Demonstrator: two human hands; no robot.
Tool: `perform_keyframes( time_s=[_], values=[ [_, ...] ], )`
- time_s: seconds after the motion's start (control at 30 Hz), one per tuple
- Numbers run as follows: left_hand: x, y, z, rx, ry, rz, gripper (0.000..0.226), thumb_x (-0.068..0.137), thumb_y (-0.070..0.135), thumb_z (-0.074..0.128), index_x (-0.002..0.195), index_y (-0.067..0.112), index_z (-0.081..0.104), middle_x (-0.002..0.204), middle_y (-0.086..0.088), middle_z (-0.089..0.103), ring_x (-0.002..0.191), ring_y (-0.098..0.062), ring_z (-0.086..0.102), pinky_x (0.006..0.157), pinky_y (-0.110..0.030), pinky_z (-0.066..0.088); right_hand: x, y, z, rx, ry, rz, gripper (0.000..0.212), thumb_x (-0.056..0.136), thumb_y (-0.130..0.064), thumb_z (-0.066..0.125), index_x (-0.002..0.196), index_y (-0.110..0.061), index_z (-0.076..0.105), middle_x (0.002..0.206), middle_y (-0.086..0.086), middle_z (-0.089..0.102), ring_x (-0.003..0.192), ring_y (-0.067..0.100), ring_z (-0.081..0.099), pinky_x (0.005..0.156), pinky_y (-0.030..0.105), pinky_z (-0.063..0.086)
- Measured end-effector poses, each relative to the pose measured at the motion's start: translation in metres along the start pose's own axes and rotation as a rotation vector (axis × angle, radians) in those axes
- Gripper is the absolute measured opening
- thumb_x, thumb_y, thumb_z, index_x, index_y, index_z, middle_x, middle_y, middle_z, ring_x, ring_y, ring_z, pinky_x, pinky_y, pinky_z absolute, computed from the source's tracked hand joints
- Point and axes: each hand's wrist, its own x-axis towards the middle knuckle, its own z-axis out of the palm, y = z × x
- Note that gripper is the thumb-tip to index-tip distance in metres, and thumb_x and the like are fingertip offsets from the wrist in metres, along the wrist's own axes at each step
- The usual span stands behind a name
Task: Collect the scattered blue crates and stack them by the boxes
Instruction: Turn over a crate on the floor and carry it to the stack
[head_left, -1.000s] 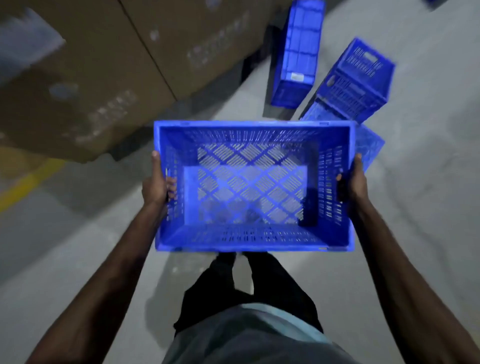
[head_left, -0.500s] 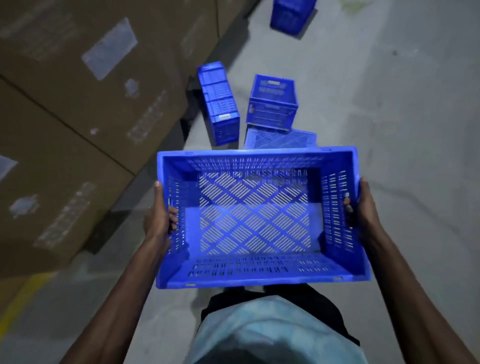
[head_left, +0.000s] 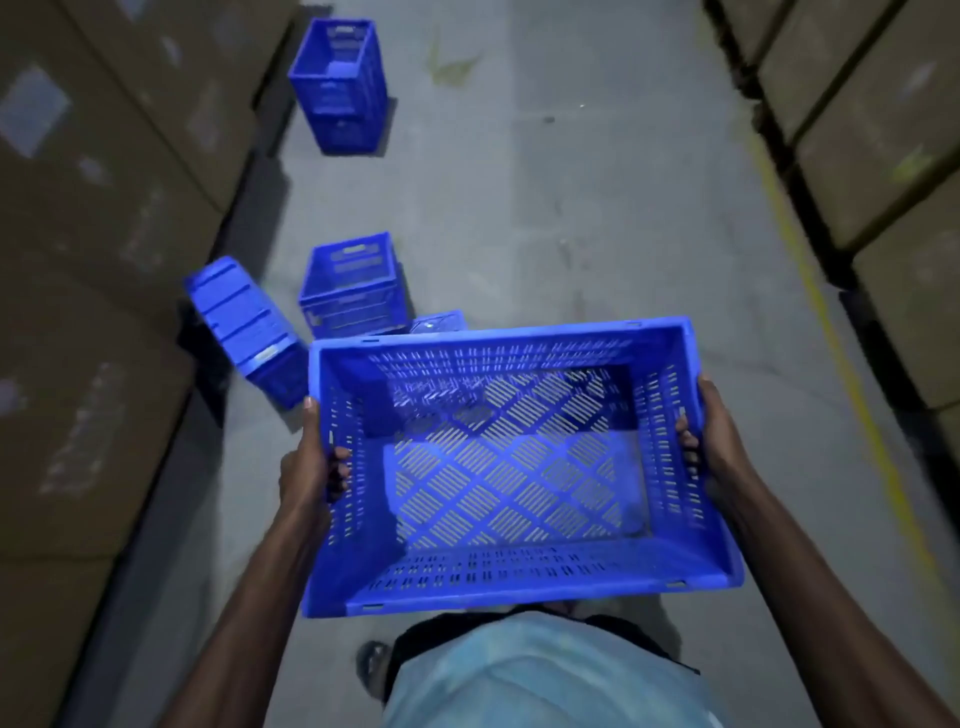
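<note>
In the aisle between the boxes (head_left: 104, 312), you hold an empty crate (head_left: 519, 467) at waist height. Carry it level toward the tall stack (head_left: 340, 88) ahead beside the left boxes, likely the drop point. Step round the tipped crate (head_left: 244, 327) and the upright crate (head_left: 353, 291). Your left hand (head_left: 311, 467) and right hand (head_left: 711, 441) each clamp an end wall, fingers curled through its slots. A further crate (head_left: 439, 322) hides behind your rim — mostly unseen.
</note>
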Motion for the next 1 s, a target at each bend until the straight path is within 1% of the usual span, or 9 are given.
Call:
perform_keyframes(
  time_s=[0.07, 0.17, 0.3, 0.4, 0.57, 0.7, 0.87, 1.0],
  values=[
    [-0.005, 0.015, 0.052, 0.022, -0.029, 0.005, 0.081, 0.080, 0.091, 0.048, 0.069, 0.012, 0.060, 0.047, -0.002, 0.052, 0.039, -0.016, 0.043, 0.044, -0.026, 0.032, 0.024, -0.013, -0.035, 0.015, 0.054, 0.014, 0.073, 0.065, -0.096, 0.043, 0.063, -0.023, 0.048, 0.046, -0.005, 0.033, 0.036, 0.013, 0.023, 0.038, 0.023, 0.020],
    [-0.011, 0.039, 0.118, 0.045, -0.049, 0.009, 0.082, 0.074, 0.094, 0.049, 0.067, 0.013, 0.058, 0.051, -0.004, 0.051, 0.039, -0.016, 0.040, 0.044, -0.024, 0.029, 0.057, -0.040, -0.075, 0.035, 0.098, 0.016, 0.074, 0.064, -0.096, 0.043, 0.065, -0.022, 0.049, 0.045, -0.005, 0.033, 0.036, 0.014, 0.024, 0.041, 0.024, 0.020],
    [0.000, 0.077, 0.202, 0.082, -0.071, 0.003, 0.079, 0.081, 0.091, 0.046, 0.065, 0.014, 0.056, 0.049, -0.002, 0.048, 0.035, -0.013, 0.039, 0.042, -0.022, 0.028, 0.107, -0.077, -0.111, 0.078, 0.136, 0.036, 0.072, 0.066, -0.094, 0.045, 0.065, -0.022, 0.049, 0.044, -0.006, 0.032, 0.035, 0.013, 0.023, 0.040, 0.022, 0.019],
    [0.020, 0.109, 0.261, 0.113, -0.106, 0.012, 0.079, 0.085, 0.087, 0.045, 0.066, 0.012, 0.056, 0.044, 0.000, 0.048, 0.033, -0.013, 0.039, 0.043, -0.022, 0.026, 0.151, -0.110, -0.125, 0.111, 0.150, 0.066, 0.073, 0.062, -0.095, 0.047, 0.065, -0.022, 0.049, 0.043, -0.006, 0.032, 0.035, 0.013, 0.023, 0.038, 0.022, 0.019],
    [0.087, 0.170, 0.360, 0.123, -0.174, -0.010, 0.080, 0.083, 0.088, 0.045, 0.068, 0.011, 0.057, 0.050, -0.003, 0.047, 0.034, -0.014, 0.039, 0.044, -0.025, 0.026, 0.249, -0.185, -0.130, 0.137, 0.152, 0.095, 0.074, 0.058, -0.097, 0.049, 0.063, -0.022, 0.049, 0.045, -0.005, 0.031, 0.035, 0.014, 0.022, 0.037, 0.021, 0.018],
    [0.145, 0.233, 0.446, 0.115, -0.212, -0.019, 0.078, 0.087, 0.086, 0.043, 0.068, 0.011, 0.057, 0.044, -0.002, 0.047, 0.031, -0.013, 0.039, 0.041, -0.021, 0.025, 0.331, -0.265, -0.123, 0.130, 0.185, 0.073, 0.077, 0.057, -0.099, 0.051, 0.064, -0.022, 0.050, 0.047, -0.004, 0.031, 0.036, 0.014, 0.022, 0.039, 0.021, 0.018],
    [0.207, 0.328, 0.533, 0.124, -0.203, -0.008, 0.081, 0.085, 0.088, 0.043, 0.069, 0.011, 0.058, 0.052, -0.006, 0.047, 0.034, -0.014, 0.039, 0.041, -0.022, 0.027, 0.417, -0.380, -0.106, 0.138, 0.171, 0.026, 0.083, 0.043, -0.101, 0.057, 0.065, -0.021, 0.049, 0.046, -0.005, 0.030, 0.036, 0.013, 0.021, 0.039, 0.022, 0.017],
    [0.254, 0.397, 0.591, 0.113, -0.220, -0.001, 0.080, 0.085, 0.089, 0.042, 0.069, 0.011, 0.057, 0.054, -0.005, 0.046, 0.037, -0.015, 0.038, 0.042, -0.023, 0.027, 0.483, -0.459, -0.089, 0.130, 0.146, 0.013, 0.084, 0.040, -0.100, 0.057, 0.065, -0.021, 0.048, 0.046, -0.004, 0.029, 0.036, 0.013, 0.020, 0.038, 0.022, 0.017]
  ],
)
